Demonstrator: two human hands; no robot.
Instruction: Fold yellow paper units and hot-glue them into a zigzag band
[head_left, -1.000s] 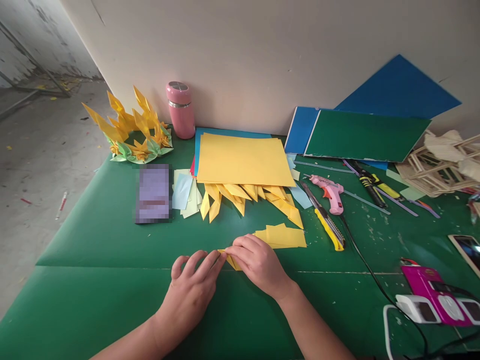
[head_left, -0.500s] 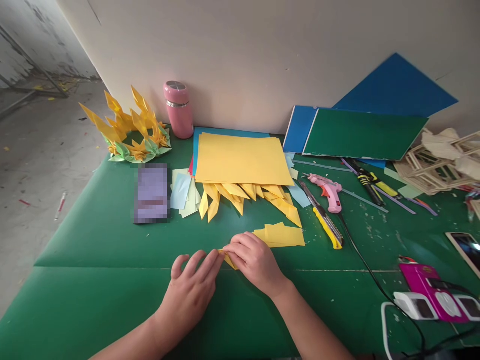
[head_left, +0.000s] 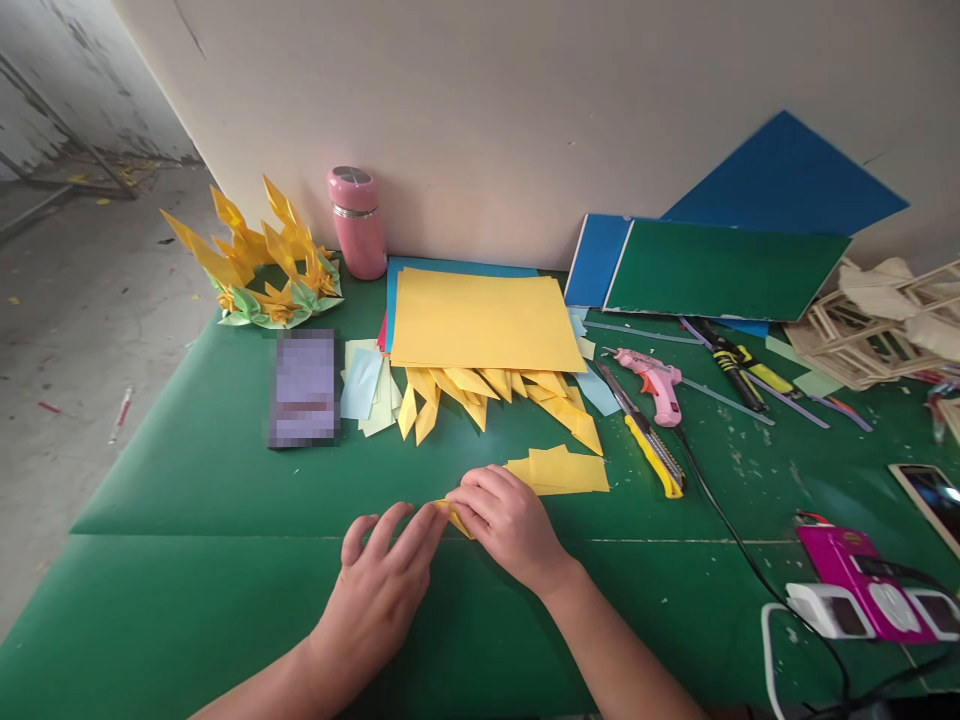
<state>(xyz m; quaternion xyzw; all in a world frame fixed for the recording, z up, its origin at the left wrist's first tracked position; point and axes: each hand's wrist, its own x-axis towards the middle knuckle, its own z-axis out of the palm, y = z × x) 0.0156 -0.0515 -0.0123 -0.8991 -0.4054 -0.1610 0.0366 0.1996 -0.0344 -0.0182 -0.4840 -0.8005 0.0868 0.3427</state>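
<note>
A small folded piece of yellow paper (head_left: 459, 522) is pinched between both hands, low over the green table. My left hand (head_left: 390, 570) holds its left end at the fingertips, the other fingers raised. From the right, my right hand (head_left: 506, 520) grips the same piece with thumb and fingers, covering much of it. Just behind the right hand lie several yellow paper slips (head_left: 566, 470). Farther back, folded yellow paper points (head_left: 480, 395) stick out from under a stack of yellow sheets (head_left: 487, 320).
A yellow paper crown (head_left: 277, 270), a pink flask (head_left: 358, 225) and a blurred purple item (head_left: 305, 388) stand at the left. To the right lie a utility knife (head_left: 652, 455), a pink glue gun (head_left: 654, 382) with its cord, a magenta power strip (head_left: 862, 580) and a phone (head_left: 930, 505).
Both hands keep their pinch on the folded yellow paper, with only a tiny shift of the fingers. The view has moved slightly.
</note>
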